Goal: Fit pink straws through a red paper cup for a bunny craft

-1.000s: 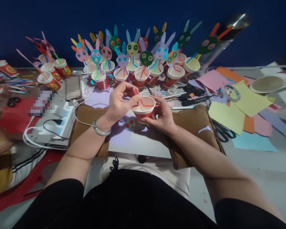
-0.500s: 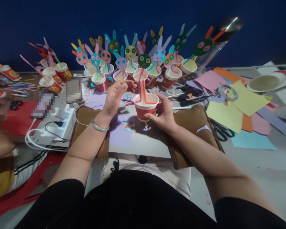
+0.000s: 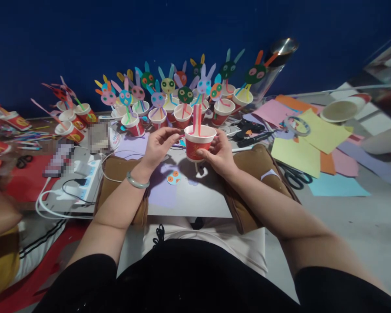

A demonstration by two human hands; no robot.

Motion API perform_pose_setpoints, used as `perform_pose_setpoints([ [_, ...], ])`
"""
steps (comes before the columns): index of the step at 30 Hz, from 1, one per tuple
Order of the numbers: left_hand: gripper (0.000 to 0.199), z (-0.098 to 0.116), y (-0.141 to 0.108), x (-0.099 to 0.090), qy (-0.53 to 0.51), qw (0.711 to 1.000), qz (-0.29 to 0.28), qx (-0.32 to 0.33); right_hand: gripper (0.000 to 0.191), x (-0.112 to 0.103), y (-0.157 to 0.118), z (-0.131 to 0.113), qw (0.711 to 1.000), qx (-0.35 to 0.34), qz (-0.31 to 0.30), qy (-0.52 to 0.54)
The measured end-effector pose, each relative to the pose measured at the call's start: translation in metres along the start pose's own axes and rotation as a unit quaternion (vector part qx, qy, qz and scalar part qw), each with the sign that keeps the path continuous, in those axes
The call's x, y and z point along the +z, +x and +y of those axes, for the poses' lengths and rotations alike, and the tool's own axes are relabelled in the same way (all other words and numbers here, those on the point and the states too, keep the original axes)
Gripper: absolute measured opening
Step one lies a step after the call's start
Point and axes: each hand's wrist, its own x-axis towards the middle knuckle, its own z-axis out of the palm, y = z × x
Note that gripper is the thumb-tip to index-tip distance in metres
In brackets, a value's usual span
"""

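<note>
My right hand point(image 3: 220, 152) grips a red paper cup point(image 3: 200, 148) with a white rim, thumb across the front and fingers round the far right side. Pink and red pipe cleaners point(image 3: 197, 117) stand up out of the cup, bent at its rim. At the cup's left, my left hand point(image 3: 161, 148) pinches what looks like the pink pipe cleaner's outer end; the fingertips partly hide it. A white piece point(image 3: 201, 170) hangs under the cup. On the table below lies a light blue paper disc point(image 3: 173, 177) with orange eyes, over a lilac sheet point(image 3: 163, 195).
Several finished cups with paper rabbit faces point(image 3: 185, 94) line the wall. To the right lie coloured paper sheets point(image 3: 296, 152), a tape roll point(image 3: 298, 126) and scissors point(image 3: 295, 176). A power strip point(image 3: 86, 178) with cables and a phone point(image 3: 59, 158) are left. Brown cushions point(image 3: 250, 187) flank the work spot.
My left hand has lowered from above and closed its fingertips beside the cup's left rim. The cup stays in my right hand. The view has shifted somewhat.
</note>
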Motion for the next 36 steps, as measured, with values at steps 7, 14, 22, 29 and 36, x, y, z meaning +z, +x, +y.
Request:
perform_pose_setpoints([
  [7, 0.039, 0.0009, -0.0049, 0.0028, 0.021, 1.000, 0.023, -0.001, 0.076, 0.0026, -0.0004, -0.0005, 1.000, 0.002, 0.004, 0.007],
  [14, 0.038, 0.0034, -0.0078, 0.0040, 0.045, 0.999, 0.012, 0.011, 0.079, 0.0035, -0.0012, -0.0008, 1.000, 0.001, 0.000, 0.009],
  [22, 0.049, -0.0005, -0.0017, 0.0000, -0.023, 1.000, -0.002, -0.008, 0.081, 0.0023, 0.0003, -0.0025, 1.000, 0.011, -0.004, 0.022],
  [29, 0.041, -0.0003, -0.0028, -0.0005, -0.028, 0.999, 0.009, 0.022, 0.081, 0.0012, 0.0016, -0.0022, 0.999, 0.008, 0.004, 0.040],
  [36, 0.038, 0.0021, -0.0056, 0.0012, 0.047, 0.998, 0.026, 0.015, 0.078, 0.0000, 0.0012, 0.0003, 1.000, -0.003, -0.003, 0.025],
])
